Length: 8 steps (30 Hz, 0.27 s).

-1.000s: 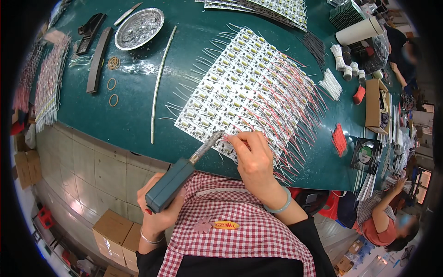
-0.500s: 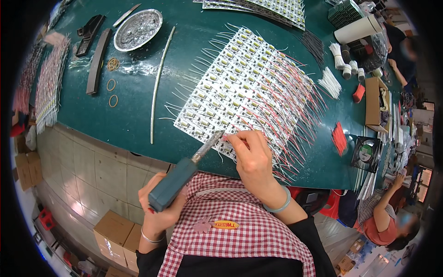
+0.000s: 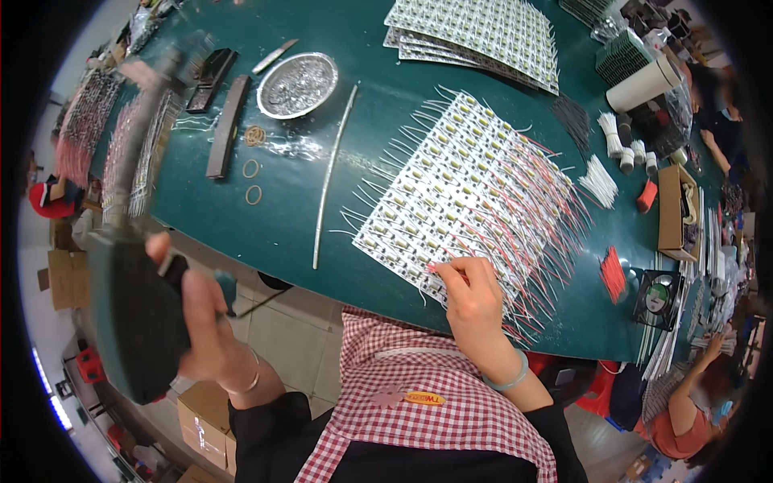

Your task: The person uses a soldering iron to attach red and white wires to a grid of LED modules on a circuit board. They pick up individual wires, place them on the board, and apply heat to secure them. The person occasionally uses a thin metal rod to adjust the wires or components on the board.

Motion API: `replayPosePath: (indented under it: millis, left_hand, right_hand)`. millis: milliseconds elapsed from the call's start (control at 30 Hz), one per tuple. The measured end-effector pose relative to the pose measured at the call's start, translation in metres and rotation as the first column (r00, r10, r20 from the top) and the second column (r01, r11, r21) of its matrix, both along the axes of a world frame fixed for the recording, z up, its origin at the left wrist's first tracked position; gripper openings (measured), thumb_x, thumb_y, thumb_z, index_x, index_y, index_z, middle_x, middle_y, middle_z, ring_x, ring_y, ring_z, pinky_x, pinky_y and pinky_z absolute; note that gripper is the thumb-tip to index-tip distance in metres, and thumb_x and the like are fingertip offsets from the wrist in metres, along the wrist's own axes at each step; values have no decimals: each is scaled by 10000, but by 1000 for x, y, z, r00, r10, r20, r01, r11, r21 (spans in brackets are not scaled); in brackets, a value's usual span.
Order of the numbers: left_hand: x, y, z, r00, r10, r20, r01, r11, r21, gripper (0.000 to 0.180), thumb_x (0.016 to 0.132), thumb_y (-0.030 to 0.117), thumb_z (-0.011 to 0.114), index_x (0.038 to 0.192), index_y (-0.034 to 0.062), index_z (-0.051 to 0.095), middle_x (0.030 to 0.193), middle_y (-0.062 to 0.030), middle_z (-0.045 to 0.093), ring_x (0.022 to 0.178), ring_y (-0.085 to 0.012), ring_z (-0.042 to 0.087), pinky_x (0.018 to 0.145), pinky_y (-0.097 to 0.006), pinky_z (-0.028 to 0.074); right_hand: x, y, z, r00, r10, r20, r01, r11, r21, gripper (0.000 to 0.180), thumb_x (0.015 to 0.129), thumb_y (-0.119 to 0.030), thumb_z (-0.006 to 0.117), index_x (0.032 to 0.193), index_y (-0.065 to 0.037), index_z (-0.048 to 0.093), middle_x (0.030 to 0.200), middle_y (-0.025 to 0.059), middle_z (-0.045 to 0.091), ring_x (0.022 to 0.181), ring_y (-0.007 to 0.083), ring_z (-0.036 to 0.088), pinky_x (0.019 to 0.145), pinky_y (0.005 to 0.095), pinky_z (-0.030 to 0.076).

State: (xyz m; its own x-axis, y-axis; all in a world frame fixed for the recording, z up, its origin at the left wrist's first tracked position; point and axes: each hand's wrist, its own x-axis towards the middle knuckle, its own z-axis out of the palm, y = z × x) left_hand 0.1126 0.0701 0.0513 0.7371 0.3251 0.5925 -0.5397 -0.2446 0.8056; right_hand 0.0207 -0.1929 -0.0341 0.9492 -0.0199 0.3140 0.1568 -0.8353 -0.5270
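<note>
My left hand [image 3: 208, 334] is raised at the left, wrapped round the dark green body of a soldering gun [image 3: 133, 322]. Its long metal tip points up and away from the work, blurred by motion. A white circuit board panel [image 3: 435, 193] with rows of yellowish parts lies tilted on the table. Thin white wires stick out along its left side, and red and white wires [image 3: 551, 213] fan out on the right. My right hand [image 3: 477, 304] rests at the panel's near edge, thumb and forefinger pinched together on its surface. What lies between those fingertips is too small to make out.
Left of the panel lie a thin pale rod [image 3: 334, 177], rubber bands [image 3: 254, 195], a dark bar [image 3: 229, 127] and a metal bowl [image 3: 298, 84] of silvery scraps. More panels [image 3: 483, 40] are stacked behind. Wire bundles [image 3: 612, 274] and a cardboard box [image 3: 678, 213] stand right; co-workers sit beyond.
The soldering gun has swung up and left in my left hand, off the panel's near edge. My right hand stays pinched at that edge. The whole view has shifted.
</note>
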Motion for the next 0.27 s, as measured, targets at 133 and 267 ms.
replayPosePath:
  millis: [133,267]
  left_hand:
    - [70,-6,-44,935,131,-328,-58,973,225,194,872,48,697,1049,-31,692,764,-24,646,553,-44,502,529,-183,367]
    - [59,-16,-53,926,17,-377,-11,1000,19,243,884,165,740,1085,31,716,761,-10,668,600,-106,581,556,-256,483]
  right_hand:
    - [-3,3,-2,1000,-5,28,4,1000,13,349,704,131,615,1023,7,681,940,124,573,848,282,575,685,372,510]
    - [-3,-3,-5,1000,-6,-3,6,1000,10,344,716,111,613,1033,-4,680,947,129,571,893,298,566,758,373,521]
